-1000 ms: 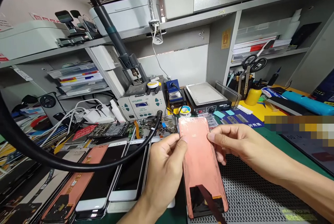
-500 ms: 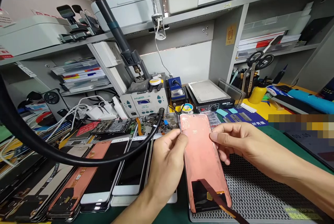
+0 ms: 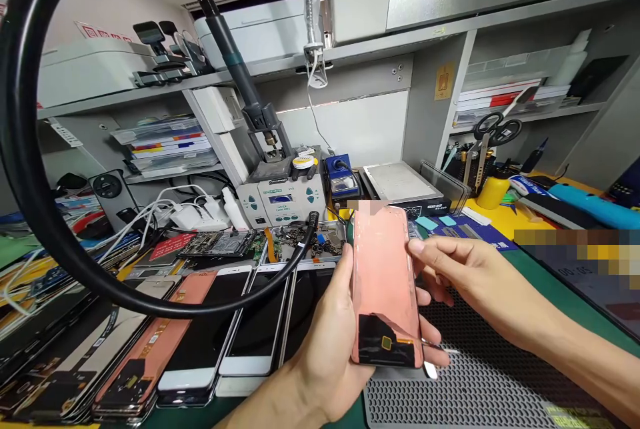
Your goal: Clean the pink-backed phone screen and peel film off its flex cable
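Observation:
A phone screen panel (image 3: pixel 383 269), its back covered in copper-coloured film, is tilted up towards me above the mat. Black material with a small gold square fills its lower end. Underneath, my left hand (image 3: pixel 333 335) cradles the panel, thumb along the left edge and fingertips showing past the right edge. My right hand (image 3: pixel 457 269) has its thumb and forefinger closed at the panel's upper right edge; the other fingers are curled behind. A small white-tipped thing (image 3: pixel 431 370) shows below the left fingertips; its kind is unclear.
A perforated grey mat (image 3: pixel 480 375) lies below. Several phone screens (image 3: pixel 200 335) stand in a row at left, crossed by a thick black hose (image 3: pixel 200 312). Behind are a hot-air station (image 3: pixel 280 199), a heating plate (image 3: pixel 400 182) and circuit boards (image 3: pixel 220 245).
My left hand has shifted from the panel's left edge to beneath it. The panel has moved up slightly and tilted. The dark ribbon cable that hung past its lower end no longer shows.

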Motion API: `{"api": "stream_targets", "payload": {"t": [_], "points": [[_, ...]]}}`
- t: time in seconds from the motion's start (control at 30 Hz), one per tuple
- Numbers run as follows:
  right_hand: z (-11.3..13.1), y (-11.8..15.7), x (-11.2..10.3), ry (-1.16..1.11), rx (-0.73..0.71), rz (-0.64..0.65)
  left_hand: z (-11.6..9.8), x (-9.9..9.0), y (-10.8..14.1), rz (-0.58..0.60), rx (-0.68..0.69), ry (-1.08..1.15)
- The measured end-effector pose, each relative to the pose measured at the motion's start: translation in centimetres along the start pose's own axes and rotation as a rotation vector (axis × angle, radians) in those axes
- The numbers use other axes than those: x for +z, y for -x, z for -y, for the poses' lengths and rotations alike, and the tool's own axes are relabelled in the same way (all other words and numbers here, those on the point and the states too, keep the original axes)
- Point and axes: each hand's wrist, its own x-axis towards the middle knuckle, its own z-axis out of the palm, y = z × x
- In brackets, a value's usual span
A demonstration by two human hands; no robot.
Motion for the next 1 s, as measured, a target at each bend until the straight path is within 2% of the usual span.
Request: {"api": "stream_targets", "payload": {"t": [0.1,0.2,0.37,0.53,0.73,0.9,1.0], "points": [[-0.1,-0.1,-0.1,0.159,-0.05,-0.04,-0.5,-0.1,0.2,-0.007,-0.001,0.008],[-0.5,-0.2,-0.1,0.332,-0.06,-0.018,-0.9,-0.1,0.5,0.006,0.045,0.029],[-1.8,0.1,0.1,0.62,-0.017,0.049,-1.5,0.2,1.1,0.054,0.086,0.049],[-1.5,0.3,1.1,0.735,0.041,0.021,-1.6,0.4,1.4,0.077,0.133,0.055],[-0.9,-0.4,1.3,0.617,0.111,-0.051,-1.6,0.5,1.6,0.06,0.128,0.031],[-1.0,-0.4,-0.1,0.284,0.112,0.036,-1.8,0.4,1.8,0.023,0.226,0.081],[-0.3,-0.1,-0.9,0.063,0.104,0.065,-1.9,0.4,1.9,-0.019,0.215,0.075]]}}
